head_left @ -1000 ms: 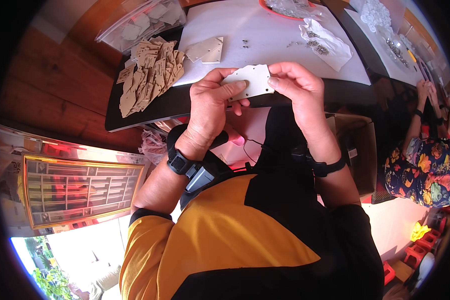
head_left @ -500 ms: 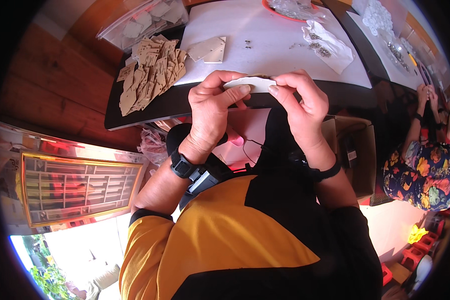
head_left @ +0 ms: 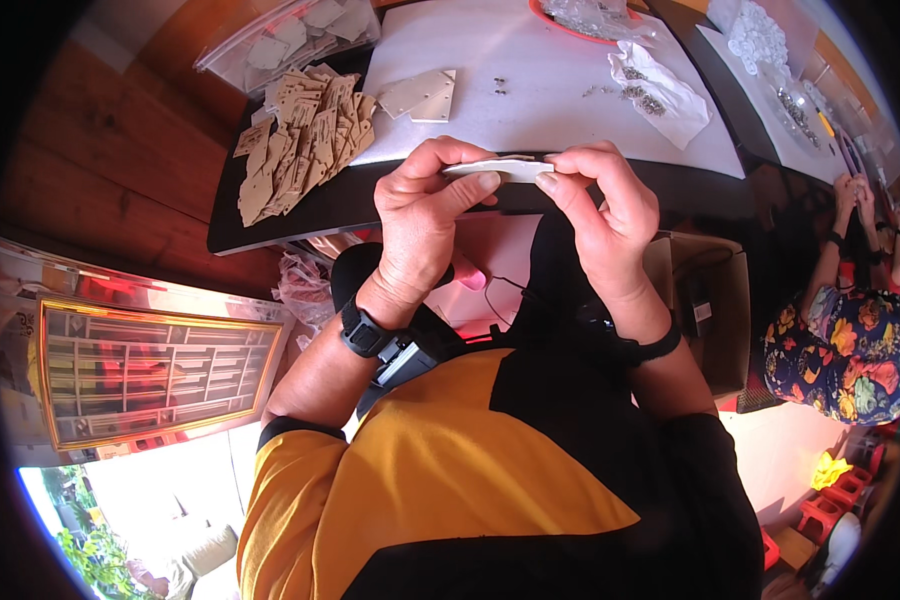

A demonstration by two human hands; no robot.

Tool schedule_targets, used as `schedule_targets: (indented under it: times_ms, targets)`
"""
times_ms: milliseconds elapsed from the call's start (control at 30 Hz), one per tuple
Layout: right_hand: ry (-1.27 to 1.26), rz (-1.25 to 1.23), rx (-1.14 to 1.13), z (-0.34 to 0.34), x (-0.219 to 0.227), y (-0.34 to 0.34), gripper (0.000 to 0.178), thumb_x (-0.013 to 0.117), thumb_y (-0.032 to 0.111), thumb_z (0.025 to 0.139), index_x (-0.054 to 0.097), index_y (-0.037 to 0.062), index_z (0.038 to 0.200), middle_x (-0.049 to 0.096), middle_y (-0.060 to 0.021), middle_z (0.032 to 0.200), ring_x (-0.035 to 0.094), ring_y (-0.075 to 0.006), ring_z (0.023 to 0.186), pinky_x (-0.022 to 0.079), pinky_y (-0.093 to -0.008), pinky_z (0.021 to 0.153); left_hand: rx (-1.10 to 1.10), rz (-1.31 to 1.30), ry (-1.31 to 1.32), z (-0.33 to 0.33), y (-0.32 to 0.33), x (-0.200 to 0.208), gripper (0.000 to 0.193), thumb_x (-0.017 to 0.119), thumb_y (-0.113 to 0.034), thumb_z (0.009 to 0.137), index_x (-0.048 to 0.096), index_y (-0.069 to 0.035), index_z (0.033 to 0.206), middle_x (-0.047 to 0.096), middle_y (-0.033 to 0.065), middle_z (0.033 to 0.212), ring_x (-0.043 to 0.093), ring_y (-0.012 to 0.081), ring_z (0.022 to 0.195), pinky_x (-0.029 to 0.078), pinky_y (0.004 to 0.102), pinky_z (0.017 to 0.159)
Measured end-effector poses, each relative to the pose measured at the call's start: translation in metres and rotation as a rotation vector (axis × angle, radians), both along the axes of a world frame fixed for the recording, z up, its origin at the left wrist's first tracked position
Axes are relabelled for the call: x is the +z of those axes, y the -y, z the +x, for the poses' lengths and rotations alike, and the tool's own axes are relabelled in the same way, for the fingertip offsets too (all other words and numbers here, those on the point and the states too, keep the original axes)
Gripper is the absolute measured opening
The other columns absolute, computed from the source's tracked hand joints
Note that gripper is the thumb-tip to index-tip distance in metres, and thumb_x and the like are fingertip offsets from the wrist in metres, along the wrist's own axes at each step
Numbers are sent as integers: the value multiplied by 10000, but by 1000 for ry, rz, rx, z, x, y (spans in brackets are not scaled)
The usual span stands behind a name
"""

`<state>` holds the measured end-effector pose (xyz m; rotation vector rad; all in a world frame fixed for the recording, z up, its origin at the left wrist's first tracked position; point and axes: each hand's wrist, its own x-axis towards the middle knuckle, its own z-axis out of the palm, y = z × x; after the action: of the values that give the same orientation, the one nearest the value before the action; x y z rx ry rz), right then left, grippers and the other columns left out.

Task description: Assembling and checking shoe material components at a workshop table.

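Both my hands hold a thin, cream-white flat card (head_left: 515, 174) over the near edge of the table, seen almost edge-on. My left hand (head_left: 425, 205) pinches its left end between thumb and fingers. At the right end, the thumb and fingertips of my right hand (head_left: 605, 210) grip it. A darker strip shows along the card's far edge; the side turned away is hidden. Beyond my left hand lie a few pale cards (head_left: 430, 97) with small holes. Tiny metal pieces (head_left: 500, 86) sit on the white table covering (head_left: 540, 110).
A heap of brown cards (head_left: 305, 140) is at the left, below a clear bin (head_left: 290, 42) of pale pieces. A white wrapper (head_left: 665, 105) with small metal parts and a red tray (head_left: 580, 25) are farther right. A cardboard box (head_left: 730, 310) stands below; another person's hands (head_left: 852, 190) work at right.
The card has tipped slightly and appears thinner, more edge-on. My hands keep nearly the same place and grip. The whole view has shifted a little.
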<state>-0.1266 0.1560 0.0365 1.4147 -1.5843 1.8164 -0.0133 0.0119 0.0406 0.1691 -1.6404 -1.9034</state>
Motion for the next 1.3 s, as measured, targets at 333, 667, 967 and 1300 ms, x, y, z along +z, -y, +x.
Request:
schedule_targets:
  times_ms: [333,667,967,1300]
  targets:
    - [199,137,74,-2,-1,0,122,700,-8,837,649,-15,947,647,-54,823,600,-102,687,466,-234,600,2,1,83,2,-2,1,158,650,44,886,619,13,1038,696,133,838,609,118,645,499,234,589]
    - [685,93,291,-1,1,-1,142,720,-28,804,664,-25,934,626,0,775,565,-65,705,463,-219,643,-79,41,159,8,-3,6,239,662,45,873,633,10,1108,704,94,873,615,79,684,509,200,620]
    - [732,58,288,-5,-9,0,120,721,-12,805,672,-18,914,617,5,778,548,-54,722,442,-204,670,-84,99,116,13,0,10,303,636,46,891,611,17,1191,701,103,953,642,103,743,534,212,656]
    - [725,153,311,3,-1,1,125,700,-15,809,671,-17,930,635,2,800,553,-62,727,429,-210,690,-74,-84,186,3,-2,19,269,653,-15,875,648,-2,1144,691,59,908,602,63,712,518,194,606]
